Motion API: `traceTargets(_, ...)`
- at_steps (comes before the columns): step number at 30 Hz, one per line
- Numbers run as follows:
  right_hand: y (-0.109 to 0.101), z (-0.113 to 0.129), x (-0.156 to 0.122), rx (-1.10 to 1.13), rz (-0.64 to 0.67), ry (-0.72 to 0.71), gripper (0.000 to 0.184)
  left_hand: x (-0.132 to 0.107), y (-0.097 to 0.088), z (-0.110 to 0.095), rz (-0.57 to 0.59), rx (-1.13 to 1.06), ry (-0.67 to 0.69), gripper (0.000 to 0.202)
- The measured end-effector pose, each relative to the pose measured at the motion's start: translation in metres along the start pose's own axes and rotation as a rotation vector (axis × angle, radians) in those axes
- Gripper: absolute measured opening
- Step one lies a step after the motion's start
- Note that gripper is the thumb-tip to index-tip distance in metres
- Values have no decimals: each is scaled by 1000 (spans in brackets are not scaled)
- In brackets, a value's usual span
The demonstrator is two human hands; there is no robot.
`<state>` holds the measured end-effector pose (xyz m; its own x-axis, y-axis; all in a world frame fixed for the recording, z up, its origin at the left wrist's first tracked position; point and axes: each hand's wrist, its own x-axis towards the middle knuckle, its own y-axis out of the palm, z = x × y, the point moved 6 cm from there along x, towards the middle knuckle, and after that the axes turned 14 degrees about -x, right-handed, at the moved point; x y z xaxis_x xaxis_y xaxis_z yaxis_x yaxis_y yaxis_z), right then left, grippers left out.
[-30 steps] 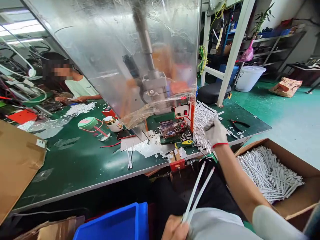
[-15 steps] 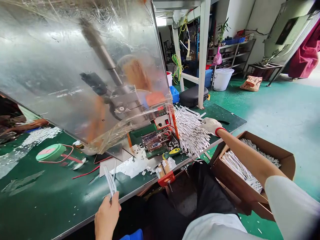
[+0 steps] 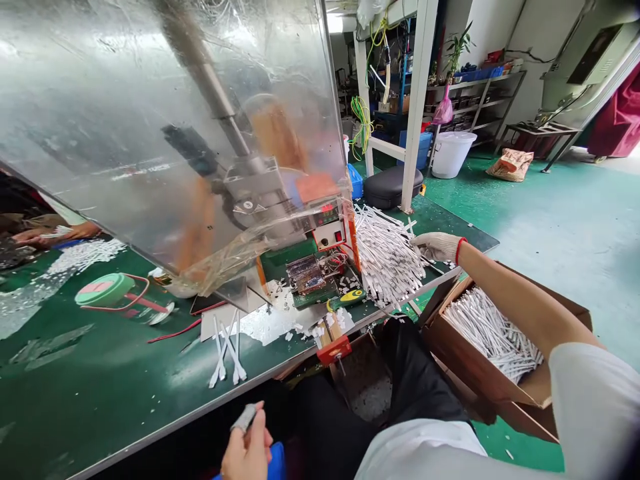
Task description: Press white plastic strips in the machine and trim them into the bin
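Several thin white strips with wider ends lie loosely crossed on the green table, near its front edge. My left hand is below them, off the table edge, its fingers loosely bent and apart with nothing held; a grey wrap covers one finger. My right hand, in a white knitted glove with a red cuff, touches the right side of a big pile of white strips. Its fingers curl in at the pile, and what they grip is hidden.
A press machine stands behind a clear plastic shield. By its base lie a yellow-green handled tool and a red clamp. At right is a cardboard box of white strips; at left, a green-lidded jar. Another person's hand shows far left.
My left hand has let go of the white strips, which now lie on the table, and has drawn back toward me. My gloved right hand has shifted slightly right at the pile.
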<state>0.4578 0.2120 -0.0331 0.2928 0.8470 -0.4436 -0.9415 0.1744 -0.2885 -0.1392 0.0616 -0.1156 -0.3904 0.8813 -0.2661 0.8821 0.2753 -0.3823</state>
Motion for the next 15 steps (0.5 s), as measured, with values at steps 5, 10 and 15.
traceTargets(5,48,0,-50,312,173,-108,19,-67,91,-20,460,-307,-133,69)
traceTargets(10,122,2,-121,274,281,-298,35,-116,177,-95,882,-532,-61,62)
traceTargets(15,157,4,-156,94,255,-397,35,-115,196,-121,869,-583,-44,46)
